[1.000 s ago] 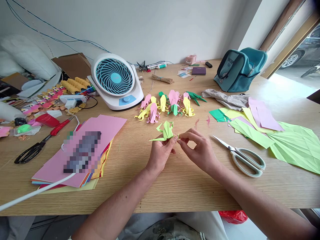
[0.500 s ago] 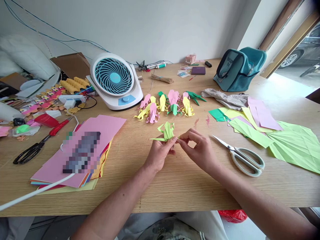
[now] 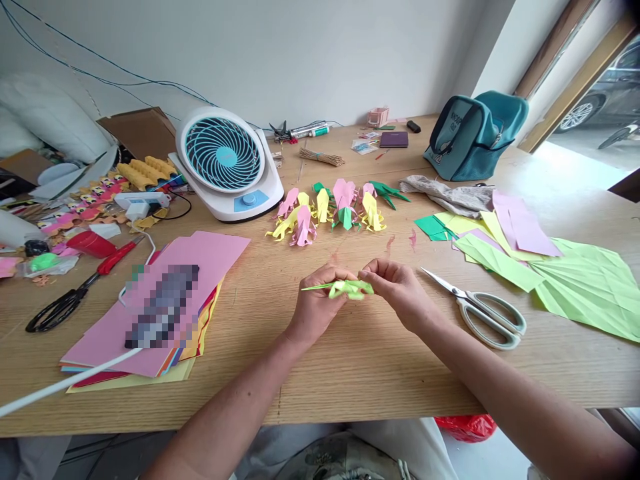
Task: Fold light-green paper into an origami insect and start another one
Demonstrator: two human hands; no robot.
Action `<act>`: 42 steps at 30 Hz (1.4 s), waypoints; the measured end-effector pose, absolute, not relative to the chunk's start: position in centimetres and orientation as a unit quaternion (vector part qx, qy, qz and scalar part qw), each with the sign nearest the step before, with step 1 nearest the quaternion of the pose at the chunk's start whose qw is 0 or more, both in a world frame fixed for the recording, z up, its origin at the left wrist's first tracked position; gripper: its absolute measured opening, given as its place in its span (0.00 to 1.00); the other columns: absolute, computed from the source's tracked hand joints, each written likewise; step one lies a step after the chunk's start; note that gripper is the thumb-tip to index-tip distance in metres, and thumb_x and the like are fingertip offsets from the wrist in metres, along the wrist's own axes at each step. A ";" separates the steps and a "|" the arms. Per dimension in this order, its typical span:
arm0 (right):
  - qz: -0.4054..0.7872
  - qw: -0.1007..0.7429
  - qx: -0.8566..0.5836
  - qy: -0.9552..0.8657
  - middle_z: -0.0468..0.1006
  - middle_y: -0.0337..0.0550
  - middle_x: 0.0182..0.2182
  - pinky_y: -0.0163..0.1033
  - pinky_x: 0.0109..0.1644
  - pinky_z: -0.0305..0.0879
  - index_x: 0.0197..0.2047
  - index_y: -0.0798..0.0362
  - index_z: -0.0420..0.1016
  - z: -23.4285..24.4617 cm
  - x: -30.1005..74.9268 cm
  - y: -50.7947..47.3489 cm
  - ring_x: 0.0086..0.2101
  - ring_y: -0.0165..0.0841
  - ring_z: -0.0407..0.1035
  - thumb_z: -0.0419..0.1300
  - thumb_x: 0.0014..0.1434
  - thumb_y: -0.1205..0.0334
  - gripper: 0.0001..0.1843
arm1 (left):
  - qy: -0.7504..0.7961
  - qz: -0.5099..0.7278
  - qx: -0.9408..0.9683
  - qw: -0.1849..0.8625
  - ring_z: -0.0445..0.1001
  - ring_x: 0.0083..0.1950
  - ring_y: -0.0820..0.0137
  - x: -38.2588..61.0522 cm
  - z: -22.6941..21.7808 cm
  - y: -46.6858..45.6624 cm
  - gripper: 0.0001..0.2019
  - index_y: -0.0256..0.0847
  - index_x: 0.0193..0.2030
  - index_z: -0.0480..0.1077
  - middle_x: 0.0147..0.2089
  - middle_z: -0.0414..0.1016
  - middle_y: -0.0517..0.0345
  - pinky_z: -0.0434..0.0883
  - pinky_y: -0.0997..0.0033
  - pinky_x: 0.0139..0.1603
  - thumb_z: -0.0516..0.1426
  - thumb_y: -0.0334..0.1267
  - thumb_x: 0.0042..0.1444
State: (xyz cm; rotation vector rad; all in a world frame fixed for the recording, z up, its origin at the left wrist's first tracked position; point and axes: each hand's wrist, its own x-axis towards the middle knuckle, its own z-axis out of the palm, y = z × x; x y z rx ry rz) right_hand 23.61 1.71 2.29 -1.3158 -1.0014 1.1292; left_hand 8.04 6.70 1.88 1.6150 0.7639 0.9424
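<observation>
A folded light-green origami figure is between my two hands, above the middle of the table. My left hand is closed on its left part, with a thin pointed paper leg sticking out to the left. At its right end my right hand pinches the paper between thumb and forefinger. Beyond my hands stands a cluster of folded paper figures in pink, yellow and green. White-handled scissors lie to the right of my right hand, blades pointing away to the left.
Pink paper sheets form a stack at the left, beneath a pixelated object. Black-and-red scissors lie beside it. A white fan stands behind. Cut paper pieces, a grey cloth and a teal bag are at the right.
The green figure has been tipped over from upright, so it now lies flatter and its other side shows. My left hand has turned with it, and my right hand still pinches its right end.
</observation>
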 end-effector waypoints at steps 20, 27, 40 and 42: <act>0.425 0.534 -0.556 -0.474 0.77 0.41 0.28 0.36 0.30 0.60 0.32 0.54 0.76 1.6 23.1 1.6 0.27 0.30 0.66 0.65 0.52 0.47 0.17 | 0.362 0.395 0.564 0.628 0.64 0.25 0.77 8.7 1.3 6.9 0.14 0.37 0.27 0.73 0.25 0.69 0.62 0.69 0.78 0.22 0.67 0.46 0.44; 0.371 0.537 -0.578 -0.489 0.78 0.42 0.27 0.36 0.29 0.61 0.31 0.54 0.75 1.4 22.8 1.5 0.27 0.31 0.68 0.64 0.54 0.52 0.12 | 0.371 0.388 0.538 0.650 0.60 0.24 0.79 8.8 1.3 6.6 0.18 0.35 0.22 0.68 0.23 0.63 0.64 0.70 0.78 0.22 0.67 0.48 0.46; 0.300 0.507 -0.586 -0.556 0.70 0.38 0.25 0.35 0.28 0.56 0.32 0.54 0.70 1.5 23.0 1.4 0.25 0.28 0.61 0.57 0.62 0.57 0.10 | 0.339 0.367 0.532 0.683 0.62 0.25 0.79 8.6 0.9 6.7 0.17 0.36 0.32 0.70 0.29 0.67 0.62 0.70 0.78 0.21 0.66 0.50 0.48; 0.282 0.495 -0.593 -0.569 0.68 0.37 0.25 0.35 0.28 0.56 0.32 0.53 0.68 1.6 23.1 1.3 0.25 0.28 0.60 0.55 0.63 0.57 0.11 | 0.336 0.384 0.529 0.678 0.61 0.25 0.79 8.6 0.8 6.8 0.16 0.37 0.33 0.70 0.29 0.67 0.63 0.71 0.78 0.22 0.66 0.48 0.48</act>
